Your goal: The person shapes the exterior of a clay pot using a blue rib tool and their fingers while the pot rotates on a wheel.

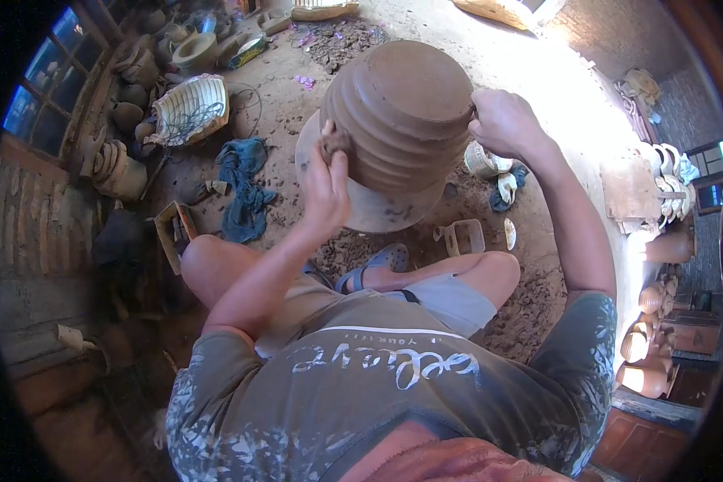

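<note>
A large brown clay pot (414, 136) with ridged sides stands in front of me on a round, clay-smeared wheel head (381, 215). Its smooth, round top (422, 76) faces up. My left hand (327, 189) is at the pot's left side, its fingers and thumb closed round a small lump of clay (335, 145) against the ridges. On the far right my right hand (506, 122) is curled like a fist, thumb side at the pot's upper edge. Whatever its fingers hold, if anything, is hidden.
Blue-green rags (245, 189) lie on the floor at left, near a ribbed, pale container (189, 108) with tangled cord. A clear plastic tub (464, 238) and a white container (486, 161) sit right of the wheel. Clay crumbs (341, 44) lie beyond. Several pots (651, 345) line the right side.
</note>
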{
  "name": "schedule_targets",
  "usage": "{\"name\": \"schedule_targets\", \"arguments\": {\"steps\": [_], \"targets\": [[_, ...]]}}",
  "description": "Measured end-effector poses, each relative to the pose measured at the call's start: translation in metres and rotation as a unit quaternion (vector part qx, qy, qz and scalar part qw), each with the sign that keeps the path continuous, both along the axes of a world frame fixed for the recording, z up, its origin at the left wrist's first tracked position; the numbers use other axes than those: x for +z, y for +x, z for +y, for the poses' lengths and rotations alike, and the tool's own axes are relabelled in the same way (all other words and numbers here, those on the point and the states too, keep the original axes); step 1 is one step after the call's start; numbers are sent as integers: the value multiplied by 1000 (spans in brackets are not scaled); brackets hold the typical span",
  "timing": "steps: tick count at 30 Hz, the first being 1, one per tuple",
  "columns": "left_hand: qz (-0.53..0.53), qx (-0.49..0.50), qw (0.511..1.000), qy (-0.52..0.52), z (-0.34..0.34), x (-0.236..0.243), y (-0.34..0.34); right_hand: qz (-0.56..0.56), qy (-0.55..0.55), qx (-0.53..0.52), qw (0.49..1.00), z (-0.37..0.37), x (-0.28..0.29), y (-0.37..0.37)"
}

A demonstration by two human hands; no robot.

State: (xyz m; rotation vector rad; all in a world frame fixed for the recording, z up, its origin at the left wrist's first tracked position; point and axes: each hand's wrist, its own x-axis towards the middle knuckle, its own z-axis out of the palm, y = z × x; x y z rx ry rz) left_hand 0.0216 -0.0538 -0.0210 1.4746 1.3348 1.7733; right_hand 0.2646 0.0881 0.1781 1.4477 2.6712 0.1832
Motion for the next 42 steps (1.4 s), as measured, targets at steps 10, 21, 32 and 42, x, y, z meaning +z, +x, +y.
{"name": "schedule_targets", "arguments": {"steps": [10,21,32,42], "targets": [[45,-14,999,-9,-26,5,42,3,-43,54,998,-52,15,-37],[-7,70,997,-11,21,8,13,-85,-7,320,944,34,40,-129],[-135,116,984,1,-7,5,51,-254,6,265,930,62,25,-170],[-226,140,964,5,30,15,48,-175,35,363,915,36,23,-148]]}}
